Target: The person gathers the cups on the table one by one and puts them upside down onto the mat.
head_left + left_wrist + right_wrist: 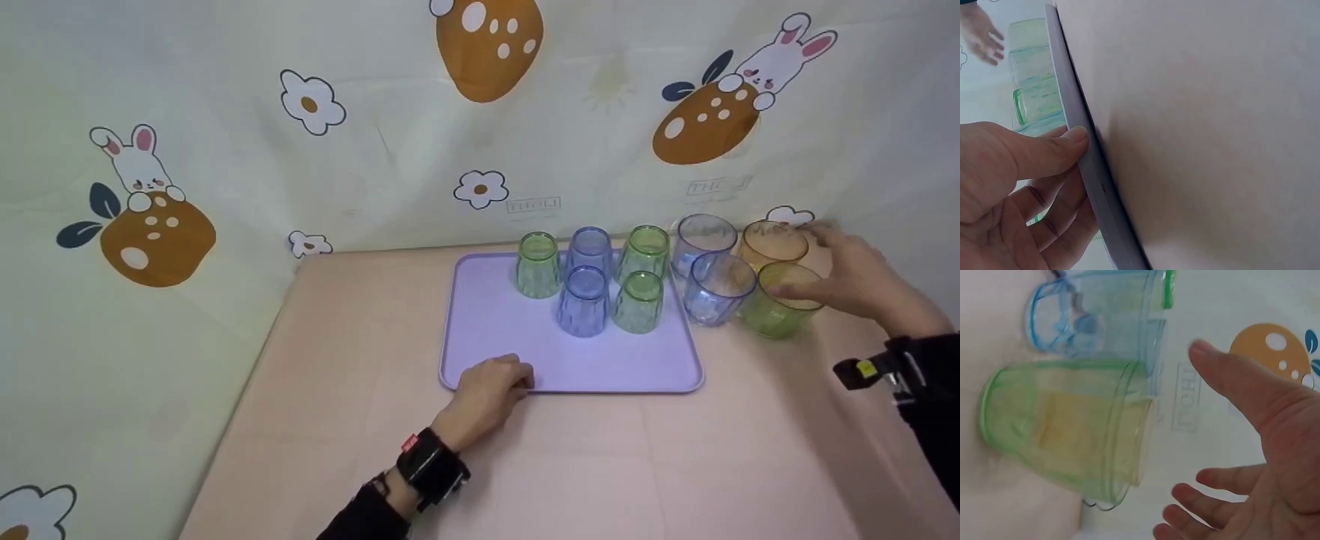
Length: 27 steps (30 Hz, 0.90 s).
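Observation:
A lilac tray point(495, 322) lies on the table with several green and blue cups upside down at its back, among them a blue cup point(583, 301). My left hand point(510, 379) grips the tray's near rim point(1081, 154): the thumb lies on top and the fingers point(1061, 214) curl underneath. To the right of the tray stand upright cups: a green cup point(776, 311), an orange cup point(772, 244) and two bluish ones point(718, 289). My right hand point(814, 274) is open with fingers spread, right beside the green cup point(1061, 427) and gripping nothing.
A cloth backdrop with rabbits and flowers point(315, 105) hangs close behind the table. The peach table top point(600, 465) stretches bare toward me. Its left edge point(247, 390) runs diagonally beside the tray. A blue cup point(1089, 320) stands behind the green one.

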{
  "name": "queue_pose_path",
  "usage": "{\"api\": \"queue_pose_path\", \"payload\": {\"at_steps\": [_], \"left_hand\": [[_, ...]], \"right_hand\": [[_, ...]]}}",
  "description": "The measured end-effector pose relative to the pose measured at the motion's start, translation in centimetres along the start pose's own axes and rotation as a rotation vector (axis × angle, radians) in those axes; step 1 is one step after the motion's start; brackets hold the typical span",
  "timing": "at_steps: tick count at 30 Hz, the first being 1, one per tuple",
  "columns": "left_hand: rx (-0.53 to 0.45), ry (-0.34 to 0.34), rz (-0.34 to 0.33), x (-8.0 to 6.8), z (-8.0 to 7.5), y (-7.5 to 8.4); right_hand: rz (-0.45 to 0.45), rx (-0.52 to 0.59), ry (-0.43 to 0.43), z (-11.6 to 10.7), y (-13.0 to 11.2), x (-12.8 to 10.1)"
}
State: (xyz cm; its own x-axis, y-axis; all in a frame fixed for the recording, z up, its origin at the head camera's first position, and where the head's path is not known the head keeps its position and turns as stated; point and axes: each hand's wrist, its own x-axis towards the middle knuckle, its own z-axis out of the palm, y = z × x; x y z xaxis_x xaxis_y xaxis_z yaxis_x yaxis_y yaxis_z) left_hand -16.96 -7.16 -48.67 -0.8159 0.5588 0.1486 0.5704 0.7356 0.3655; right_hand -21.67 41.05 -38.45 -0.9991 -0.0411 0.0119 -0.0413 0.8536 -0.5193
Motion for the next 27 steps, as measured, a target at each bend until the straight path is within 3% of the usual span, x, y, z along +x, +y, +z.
{"api": "queue_pose_path", "payload": {"at_steps": [7, 14, 27], "left_hand": [[-0.003, 0.013, 0.004, 0.0, 0.0, 0.0], [-0.015, 0.017, 0.006, 0.0, 0.1, -0.1], [-0.008, 0.023, -0.004, -0.1, 0.1, 0.0]], "right_hand": [[-0.076, 0.142, -0.101, 1.0, 2.4, -0.5], [0.024, 0.129, -0.192, 1.6, 3.7, -0.8], [0.006, 0.292, -0.042, 3.9, 5.5, -1.9]]}}
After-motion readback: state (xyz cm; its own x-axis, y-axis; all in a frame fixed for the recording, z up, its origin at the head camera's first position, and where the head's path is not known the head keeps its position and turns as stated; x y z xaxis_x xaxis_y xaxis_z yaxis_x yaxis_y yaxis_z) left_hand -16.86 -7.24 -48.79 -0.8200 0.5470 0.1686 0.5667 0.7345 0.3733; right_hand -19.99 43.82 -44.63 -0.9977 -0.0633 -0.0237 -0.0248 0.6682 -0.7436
